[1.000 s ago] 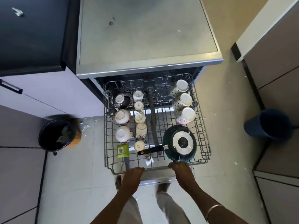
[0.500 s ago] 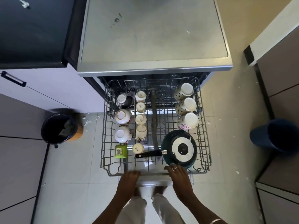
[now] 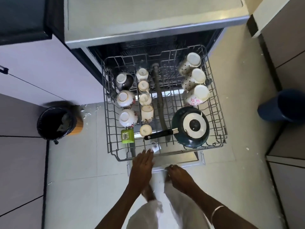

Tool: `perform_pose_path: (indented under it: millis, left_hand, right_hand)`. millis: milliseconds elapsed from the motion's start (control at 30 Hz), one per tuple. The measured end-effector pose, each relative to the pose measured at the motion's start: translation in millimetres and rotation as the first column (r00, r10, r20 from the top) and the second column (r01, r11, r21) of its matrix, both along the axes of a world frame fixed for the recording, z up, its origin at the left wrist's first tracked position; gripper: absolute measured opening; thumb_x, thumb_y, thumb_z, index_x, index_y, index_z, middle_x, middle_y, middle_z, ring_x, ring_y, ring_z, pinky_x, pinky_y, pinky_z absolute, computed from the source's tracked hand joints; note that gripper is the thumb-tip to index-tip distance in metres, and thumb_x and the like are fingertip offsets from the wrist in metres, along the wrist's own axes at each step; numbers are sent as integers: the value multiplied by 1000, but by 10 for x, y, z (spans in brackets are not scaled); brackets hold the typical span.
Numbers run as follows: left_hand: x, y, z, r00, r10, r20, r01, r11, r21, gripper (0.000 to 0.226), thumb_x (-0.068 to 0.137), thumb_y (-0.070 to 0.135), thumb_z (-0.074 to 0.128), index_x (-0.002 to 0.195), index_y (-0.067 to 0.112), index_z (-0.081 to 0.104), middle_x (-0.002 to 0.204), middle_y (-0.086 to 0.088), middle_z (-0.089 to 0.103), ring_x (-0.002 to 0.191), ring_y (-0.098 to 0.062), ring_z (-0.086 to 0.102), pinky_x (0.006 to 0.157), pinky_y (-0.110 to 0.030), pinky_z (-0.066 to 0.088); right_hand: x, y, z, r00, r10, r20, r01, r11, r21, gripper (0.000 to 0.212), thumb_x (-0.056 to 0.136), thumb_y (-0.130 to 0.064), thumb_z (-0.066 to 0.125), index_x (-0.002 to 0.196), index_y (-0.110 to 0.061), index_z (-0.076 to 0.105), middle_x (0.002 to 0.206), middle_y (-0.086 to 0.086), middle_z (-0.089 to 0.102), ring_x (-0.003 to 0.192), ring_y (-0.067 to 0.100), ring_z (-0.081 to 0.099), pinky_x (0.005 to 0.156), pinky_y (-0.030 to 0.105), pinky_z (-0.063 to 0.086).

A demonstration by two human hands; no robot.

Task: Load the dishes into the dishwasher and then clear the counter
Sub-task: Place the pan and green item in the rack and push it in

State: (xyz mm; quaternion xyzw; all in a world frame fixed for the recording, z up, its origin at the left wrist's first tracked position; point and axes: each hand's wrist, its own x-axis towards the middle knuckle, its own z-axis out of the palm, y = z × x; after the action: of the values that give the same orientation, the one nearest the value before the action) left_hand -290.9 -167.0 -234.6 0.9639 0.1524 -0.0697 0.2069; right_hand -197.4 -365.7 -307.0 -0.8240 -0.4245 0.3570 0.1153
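Note:
The dishwasher's wire rack [image 3: 105, 113] is pulled out over the open door [image 3: 181, 158]. It holds an upside-down dark green frying pan [image 3: 189, 128], three upturned mugs [image 3: 196, 95] on the right, three bowls [image 3: 125, 98] on the left, a row of small cups [image 3: 145, 98] and a green container [image 3: 127, 136]. My left hand [image 3: 142, 164] lies flat with straight fingers touching the rack's front rim. My right hand [image 3: 179, 176] is lower, its fingers curled at the door's front edge.
A black waste bin [image 3: 56, 123] stands on the floor to the left, and a dark blue bucket [image 3: 287, 106] to the right. Cabinets line both sides. The dishwasher's steel top [image 3: 148, 19] overhangs the rack's back. My legs are below the hands.
Both hands were on the rack's front rim. The rack has slid a little inward. My right hand has dropped back to the door's edge while my left hand stays at the rim.

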Motion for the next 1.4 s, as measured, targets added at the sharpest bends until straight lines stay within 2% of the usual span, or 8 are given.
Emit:
perform_pose_path:
  millis: [233, 333, 533, 633, 833, 1033, 1100, 1400]
  left_hand:
    - [-12, -135, -317, 862, 208, 463, -212, 976, -44, 45, 88, 0, 60, 133, 0, 56, 142, -15, 52, 135, -31, 46, 102, -57, 44]
    - [49, -158, -582, 769, 220, 599, -263, 965, -18, 34, 93, 7, 54, 126, 1, 63, 135, -11, 59, 131, -28, 52, 101, -55, 45]
    - [118, -164, -898, 679, 141, 720, -310, 944, 108, 35, 95, 14, 42, 118, 8, 68, 129, -3, 63, 128, -23, 55, 107, -43, 39]
    - [114, -162, -974, 653, 122, 748, -323, 937, 129, 36, 96, 17, 40, 117, 9, 69, 127, -2, 64, 127, -22, 56, 105, -43, 41]
    - [61, -170, -871, 671, 173, 721, -304, 951, 55, 34, 95, 12, 44, 115, 4, 70, 126, -6, 65, 125, -24, 57, 103, -49, 44]
    - [-24, -138, -617, 785, 226, 577, -291, 956, 22, 28, 92, 6, 56, 115, 2, 70, 123, -10, 67, 120, -25, 60, 103, -48, 45]
    - [-47, -134, -518, 829, 229, 511, -279, 960, 23, 27, 92, 7, 55, 115, 3, 70, 120, -11, 68, 118, -27, 61, 104, -48, 45]
    - [-197, 11, 96, 947, 290, 139, -277, 955, -106, 37, 99, 19, 41, 122, 2, 65, 120, -15, 68, 115, -31, 62, 102, -44, 49]
  right_hand:
    - [-119, 452, -1505, 977, -211, 29, 211, 977, -22, 56, 78, -1, 45, 132, -9, 56, 117, 20, 66, 102, 35, 67, 81, 36, 58]
    - [40, 767, -2198, 968, -251, 8, 251, 968, -2, 70, 81, -3, 60, 147, -13, 41, 141, 11, 49, 116, 28, 57, 92, 31, 49]
    - [319, 970, -3885, 966, -256, 17, 255, 965, 55, 38, 100, -45, 40, 136, -33, 43, 140, -6, 48, 130, 17, 47, 107, 28, 40]
    - [246, 955, -3600, 957, -291, -11, 289, 947, 140, 43, 99, -32, 49, 139, -15, 46, 137, -2, 53, 128, 20, 50, 108, 37, 43]
    - [177, 789, -3353, 965, -261, 26, 248, 940, 236, 54, 86, -7, 62, 137, -18, 47, 134, 14, 56, 121, 28, 57, 96, 40, 52]
    - [139, 623, -2140, 979, -187, -79, 202, 938, 283, 40, 87, -36, 66, 113, -5, 63, 104, 12, 68, 95, 16, 56, 85, 30, 49]
    - [94, 552, -1788, 977, -185, -106, 205, 949, 238, 53, 90, -48, 59, 121, -5, 57, 112, 16, 65, 101, 26, 59, 89, 30, 47]
    - [-3, 397, 66, 950, -263, -169, 274, 961, 47, 60, 89, -13, 68, 139, -5, 35, 133, 6, 42, 121, 22, 49, 79, 4, 37]
